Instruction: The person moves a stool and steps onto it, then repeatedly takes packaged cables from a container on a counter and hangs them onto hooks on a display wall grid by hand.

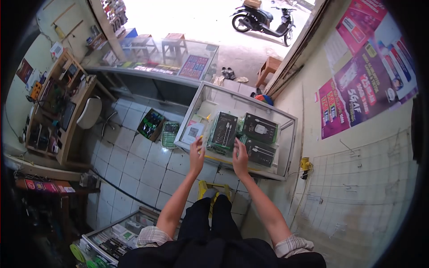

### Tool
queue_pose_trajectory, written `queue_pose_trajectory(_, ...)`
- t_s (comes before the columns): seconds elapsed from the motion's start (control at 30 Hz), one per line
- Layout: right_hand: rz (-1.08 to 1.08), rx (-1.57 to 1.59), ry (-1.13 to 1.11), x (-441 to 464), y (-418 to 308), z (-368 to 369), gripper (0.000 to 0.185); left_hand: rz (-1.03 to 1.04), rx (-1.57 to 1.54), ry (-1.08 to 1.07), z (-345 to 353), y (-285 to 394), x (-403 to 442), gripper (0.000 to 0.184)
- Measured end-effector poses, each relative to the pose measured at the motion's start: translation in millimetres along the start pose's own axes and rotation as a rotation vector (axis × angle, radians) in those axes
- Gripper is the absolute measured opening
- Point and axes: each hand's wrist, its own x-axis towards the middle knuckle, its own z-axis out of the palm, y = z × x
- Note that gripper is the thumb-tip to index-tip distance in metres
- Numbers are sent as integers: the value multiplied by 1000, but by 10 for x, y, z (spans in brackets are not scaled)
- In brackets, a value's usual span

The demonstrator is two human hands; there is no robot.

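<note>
On a glass display case (292, 145) with a metal frame lie dark boxes with green edges that picture white cables and a charger. My left hand (196, 154) is at the near left of the left box stack (222, 130), fingers apart, holding nothing. My right hand (240, 154) is beside the same stack's right side, its fingers apart; whether the fingertips touch the box cannot be made out. To the right sit a charger box (260, 128) and a cable box (260, 152). A white card with a square code (193, 132) lies left of the stack.
A long glass counter (147, 71) stands behind, with stools beyond it. Two open containers, a box (151, 124) and a green basket (170, 134), sit on the floor. A chair (90, 113) and workbench are left; a wire rack (348, 201) is on the right wall.
</note>
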Motion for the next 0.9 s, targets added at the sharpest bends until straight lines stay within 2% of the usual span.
queue_pose_trajectory(0.13, -40, -147, 89, 236, 370, 503, 51, 70, 290, -68, 343, -204, 308, 48)
queue_pose_trajectory(0.2, 156, -202, 123, 269, 448, 646, 58, 87, 410, -89, 458, -324, 323, 51)
queue_pose_trajectory(0.27, 137, -191, 114, 273, 499, 719, 59, 141, 485, -97, 521, -386, 251, 54)
queue_pose_trajectory(0.43, 135, -126, 141, 337, 451, 681, 59, 95, 396, -63, 536, -266, 228, 52)
queue_pose_trajectory(0.5, 167, -61, 153, 348, 382, 637, 57, -28, 195, -21, 551, -158, 234, 49)
queue_pose_trajectory(0.67, 252, 164, 151, 316, 285, 561, 51, 4, 98, 61, 563, -26, 231, 45)
queue_pose_trajectory(0.73, 236, 171, 162, 310, 239, 520, 50, 2, 79, 60, 510, 27, 238, 44)
queue_pose_trajectory(0.8, 105, 233, 142, 294, 130, 428, 49, 7, -233, 53, 419, 145, 209, 46)
queue_pose_trajectory(0.87, 93, 261, 122, 274, -85, 148, 50, 34, -243, 36, 282, 502, 137, 46)
queue_pose_trajectory(0.9, 57, 146, 144, 279, -294, -62, 50, 56, -289, 15, 228, 659, 99, 46)
